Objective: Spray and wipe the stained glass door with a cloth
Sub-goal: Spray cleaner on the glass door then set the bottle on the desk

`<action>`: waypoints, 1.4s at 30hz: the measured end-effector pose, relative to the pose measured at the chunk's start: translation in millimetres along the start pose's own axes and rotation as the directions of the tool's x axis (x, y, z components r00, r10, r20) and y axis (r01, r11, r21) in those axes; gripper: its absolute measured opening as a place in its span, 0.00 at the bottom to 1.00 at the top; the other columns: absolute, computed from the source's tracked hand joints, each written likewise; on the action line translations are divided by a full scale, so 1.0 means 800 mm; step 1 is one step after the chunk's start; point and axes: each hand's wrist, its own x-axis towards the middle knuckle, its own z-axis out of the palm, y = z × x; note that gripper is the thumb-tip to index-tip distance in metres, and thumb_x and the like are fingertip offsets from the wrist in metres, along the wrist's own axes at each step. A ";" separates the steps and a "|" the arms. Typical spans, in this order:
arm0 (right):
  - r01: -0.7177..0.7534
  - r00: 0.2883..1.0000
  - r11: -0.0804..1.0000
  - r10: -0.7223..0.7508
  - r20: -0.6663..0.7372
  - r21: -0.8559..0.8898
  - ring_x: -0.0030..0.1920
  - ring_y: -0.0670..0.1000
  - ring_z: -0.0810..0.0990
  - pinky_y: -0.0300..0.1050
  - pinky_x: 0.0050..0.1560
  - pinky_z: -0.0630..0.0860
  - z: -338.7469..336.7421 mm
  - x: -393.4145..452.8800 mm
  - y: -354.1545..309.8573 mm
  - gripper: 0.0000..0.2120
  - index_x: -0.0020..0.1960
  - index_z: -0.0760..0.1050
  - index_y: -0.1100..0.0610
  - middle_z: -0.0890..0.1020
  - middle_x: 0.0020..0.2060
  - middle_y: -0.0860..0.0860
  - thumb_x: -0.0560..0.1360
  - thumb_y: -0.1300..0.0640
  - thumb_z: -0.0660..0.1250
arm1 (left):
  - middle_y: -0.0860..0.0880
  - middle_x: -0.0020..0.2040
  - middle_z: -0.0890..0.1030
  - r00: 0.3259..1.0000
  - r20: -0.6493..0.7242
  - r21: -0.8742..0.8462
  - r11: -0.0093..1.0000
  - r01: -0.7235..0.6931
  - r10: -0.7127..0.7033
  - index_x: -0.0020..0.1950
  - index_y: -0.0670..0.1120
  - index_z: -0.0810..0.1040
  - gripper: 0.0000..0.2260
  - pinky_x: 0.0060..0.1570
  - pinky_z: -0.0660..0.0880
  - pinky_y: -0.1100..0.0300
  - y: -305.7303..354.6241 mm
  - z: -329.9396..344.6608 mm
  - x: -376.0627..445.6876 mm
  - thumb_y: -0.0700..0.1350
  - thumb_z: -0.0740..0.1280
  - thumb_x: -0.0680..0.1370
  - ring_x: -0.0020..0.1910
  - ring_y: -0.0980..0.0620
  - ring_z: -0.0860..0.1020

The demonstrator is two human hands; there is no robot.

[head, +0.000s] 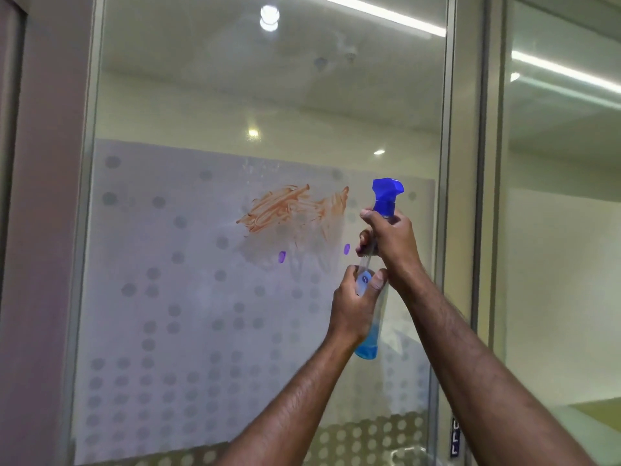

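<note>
The glass door (188,95) fills the view, with a frosted dotted band across its lower half. An orange smeared stain (292,206) sits mid-door, with a wet hazy patch below it and two small purple marks (282,256). A clear spray bottle (369,317) with a blue trigger head and a little blue liquid at the bottom is upright in front of the glass, right of the stain. My right hand (391,237) grips its neck at the trigger. My left hand (358,299) holds the bottle's body. No cloth is in view.
A metal door frame (465,196) runs vertically at the right, with another glass panel (564,230) beyond it. A purple-grey wall (40,230) borders the left. Ceiling lights reflect in the glass.
</note>
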 end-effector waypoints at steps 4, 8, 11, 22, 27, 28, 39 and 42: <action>0.006 1.000 1.000 -0.007 0.025 0.005 0.27 0.52 0.76 0.51 0.36 0.80 -0.008 -0.014 0.008 0.06 0.55 0.75 0.60 0.75 0.26 0.50 0.80 0.59 0.67 | 0.51 0.54 0.81 1.000 -0.011 -0.006 1.000 -0.015 0.015 0.62 0.50 0.71 0.37 0.56 0.82 0.53 -0.008 0.006 -0.016 0.76 0.55 0.67 0.51 0.51 0.82; 0.020 0.997 0.999 -0.022 0.074 0.030 0.27 0.51 0.75 0.49 0.33 0.80 -0.013 -0.033 0.016 0.04 0.55 0.75 0.60 0.74 0.27 0.49 0.80 0.62 0.66 | 0.52 0.53 0.81 0.997 -0.064 -0.010 0.999 -0.037 0.036 0.61 0.52 0.72 0.39 0.55 0.82 0.53 -0.024 0.011 -0.036 0.81 0.56 0.66 0.51 0.51 0.82; 0.023 0.996 0.999 -0.026 0.090 0.033 0.28 0.52 0.75 0.48 0.31 0.79 -0.017 -0.046 0.026 0.07 0.57 0.75 0.63 0.76 0.27 0.47 0.80 0.62 0.67 | 0.53 0.52 0.82 0.994 -0.107 0.024 0.999 -0.035 0.037 0.59 0.55 0.71 0.38 0.54 0.83 0.50 -0.040 0.016 -0.049 0.83 0.53 0.65 0.50 0.53 0.82; -0.030 0.984 0.998 0.019 0.178 0.059 0.28 0.53 0.74 0.49 0.34 0.79 -0.054 -0.071 0.069 0.13 0.61 0.75 0.61 0.73 0.28 0.54 0.77 0.61 0.67 | 0.56 0.62 0.80 0.999 0.016 -0.047 0.998 -0.037 0.038 0.66 0.58 0.70 0.36 0.62 0.79 0.50 -0.089 0.030 -0.079 0.79 0.61 0.67 0.61 0.57 0.79; -0.096 0.966 0.985 0.058 0.251 0.141 0.28 0.52 0.73 0.47 0.32 0.78 -0.094 -0.070 0.071 0.15 0.62 0.75 0.61 0.72 0.29 0.54 0.76 0.60 0.67 | 0.50 0.53 0.82 0.995 0.084 -0.108 0.993 -0.047 0.056 0.61 0.52 0.75 0.33 0.56 0.80 0.52 -0.090 0.046 -0.078 0.74 0.69 0.67 0.53 0.52 0.81; -0.102 0.963 0.983 0.061 0.262 0.150 0.28 0.52 0.73 0.46 0.32 0.78 -0.103 -0.070 0.071 0.16 0.62 0.75 0.61 0.72 0.29 0.54 0.76 0.60 0.66 | 0.49 0.51 0.81 0.994 0.092 -0.118 0.992 -0.051 0.063 0.60 0.51 0.75 0.32 0.53 0.80 0.54 -0.089 0.052 -0.077 0.72 0.71 0.67 0.51 0.51 0.80; -0.109 0.960 0.989 0.079 0.268 0.097 0.26 0.52 0.73 0.46 0.32 0.77 -0.225 -0.067 0.072 0.14 0.62 0.75 0.62 0.72 0.27 0.54 0.77 0.62 0.64 | 0.58 0.61 0.81 0.973 0.226 -0.208 0.978 -0.009 0.057 0.64 0.64 0.73 0.26 0.59 0.77 0.65 -0.082 0.172 -0.081 0.64 0.73 0.68 0.61 0.62 0.79; -0.108 0.958 0.991 0.085 0.273 0.072 0.26 0.52 0.73 0.46 0.33 0.77 -0.263 -0.064 0.073 0.14 0.63 0.74 0.63 0.71 0.27 0.54 0.78 0.62 0.63 | 0.69 0.56 0.77 0.972 0.224 -0.245 0.969 -0.013 0.070 0.57 0.70 0.71 0.21 0.51 0.73 0.77 -0.076 0.211 -0.088 0.63 0.73 0.66 0.55 0.74 0.76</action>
